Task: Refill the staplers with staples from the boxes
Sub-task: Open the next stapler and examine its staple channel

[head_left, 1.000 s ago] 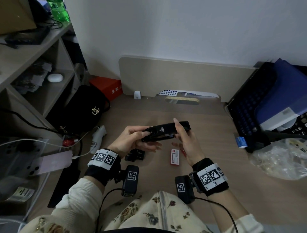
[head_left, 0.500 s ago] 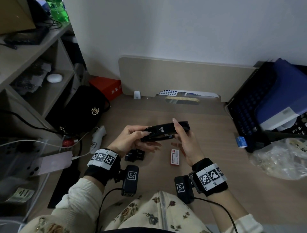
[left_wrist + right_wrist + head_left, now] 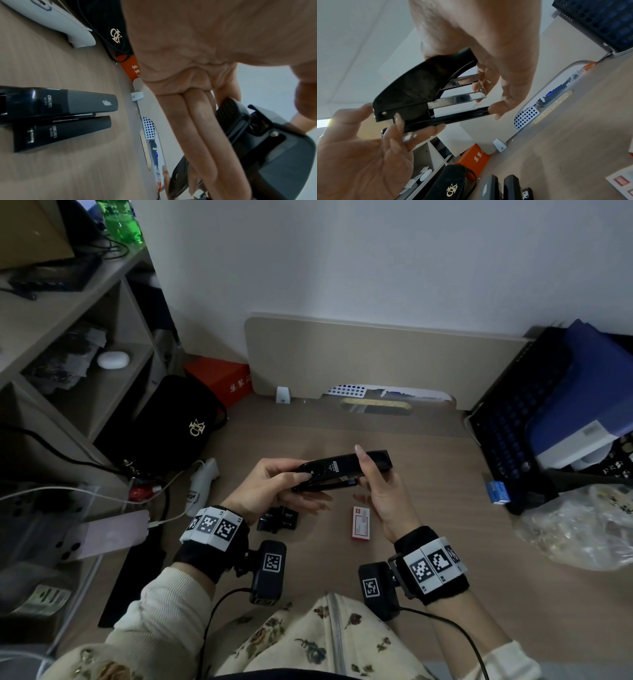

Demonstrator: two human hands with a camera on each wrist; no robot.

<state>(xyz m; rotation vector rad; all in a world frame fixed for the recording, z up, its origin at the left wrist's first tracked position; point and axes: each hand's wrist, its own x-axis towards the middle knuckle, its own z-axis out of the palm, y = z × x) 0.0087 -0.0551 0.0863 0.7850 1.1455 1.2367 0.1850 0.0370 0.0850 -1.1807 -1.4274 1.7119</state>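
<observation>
Wooden bench (image 3: 428, 542): left hand (image 3: 270, 491) grips stapler (image 3: 342, 470) hinge; right hand (image 3: 380, 491) fingers (image 3: 494, 109) hold its front. Advice: steady base, lift cover fully.

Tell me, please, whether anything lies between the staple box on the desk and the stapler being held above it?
Nothing visible does. The stapler is held in the air by the left hand and right hand, its top partly raised. The red and white staple box lies on the bare desk just below, closed as far as the head view shows.
</observation>
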